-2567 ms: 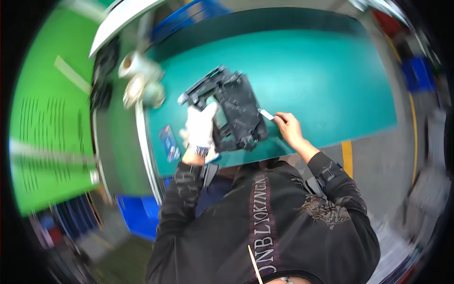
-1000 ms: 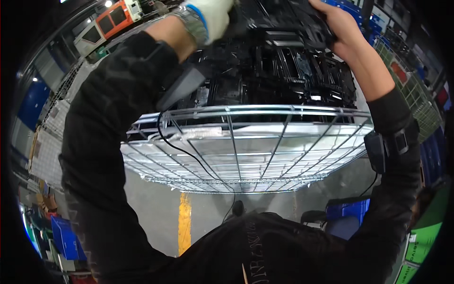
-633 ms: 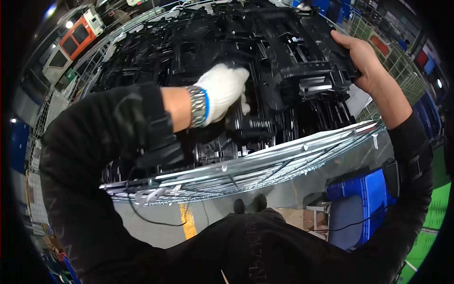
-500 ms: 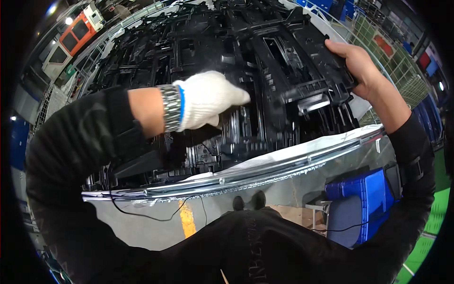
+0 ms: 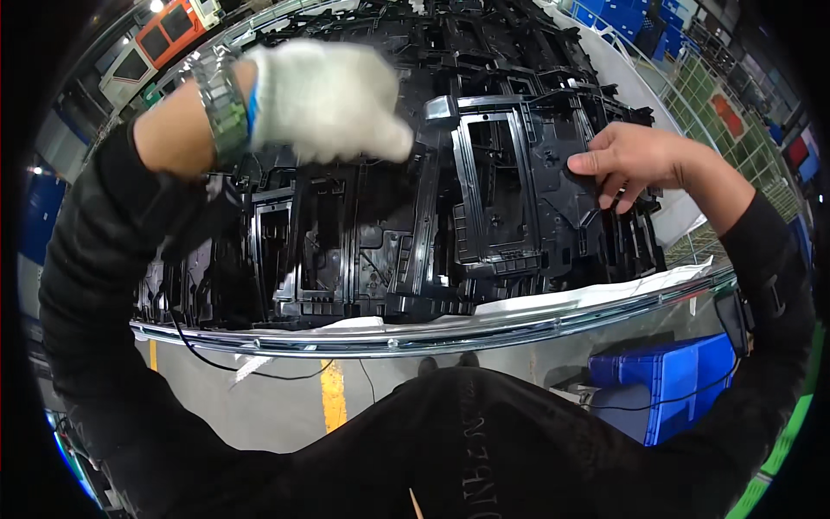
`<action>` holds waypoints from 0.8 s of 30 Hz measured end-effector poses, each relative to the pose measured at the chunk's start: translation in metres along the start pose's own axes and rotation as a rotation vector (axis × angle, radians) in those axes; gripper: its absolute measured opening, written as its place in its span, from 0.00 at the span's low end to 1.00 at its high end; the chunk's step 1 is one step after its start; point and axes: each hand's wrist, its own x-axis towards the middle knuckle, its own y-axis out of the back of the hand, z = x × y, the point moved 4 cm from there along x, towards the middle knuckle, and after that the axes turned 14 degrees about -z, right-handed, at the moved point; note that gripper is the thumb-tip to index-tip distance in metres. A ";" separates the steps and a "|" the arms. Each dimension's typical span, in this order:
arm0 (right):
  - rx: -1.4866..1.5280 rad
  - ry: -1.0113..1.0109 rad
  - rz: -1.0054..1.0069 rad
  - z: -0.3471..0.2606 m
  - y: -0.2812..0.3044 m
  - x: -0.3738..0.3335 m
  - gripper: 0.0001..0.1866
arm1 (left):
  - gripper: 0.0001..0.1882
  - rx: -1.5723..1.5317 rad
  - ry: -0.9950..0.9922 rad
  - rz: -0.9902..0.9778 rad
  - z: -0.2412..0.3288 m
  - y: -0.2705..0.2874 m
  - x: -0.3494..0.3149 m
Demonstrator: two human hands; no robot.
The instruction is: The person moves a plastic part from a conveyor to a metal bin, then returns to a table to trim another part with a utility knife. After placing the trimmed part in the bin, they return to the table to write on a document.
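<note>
Placing step: right hand fingertips pinch edge of black plastic frame atop stack; gloved left hand lifted clear, fingers loosely curled (blurred). Next: likely seat frame flush.

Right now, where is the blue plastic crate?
In the head view, the blue plastic crate stands on the floor at the lower right, below the metal rim of the cart and under the person's right forearm.
</note>
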 end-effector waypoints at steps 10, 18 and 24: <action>-0.574 0.335 0.153 -0.039 0.017 0.035 0.41 | 0.32 -0.172 -0.572 0.154 0.011 -0.019 0.054; -0.707 0.291 0.035 -0.032 0.004 0.048 0.18 | 0.24 -0.173 -0.518 0.382 0.017 -0.028 0.064; -0.629 0.255 0.009 -0.032 0.000 0.048 0.14 | 0.26 -0.189 -0.500 0.321 0.019 -0.027 0.060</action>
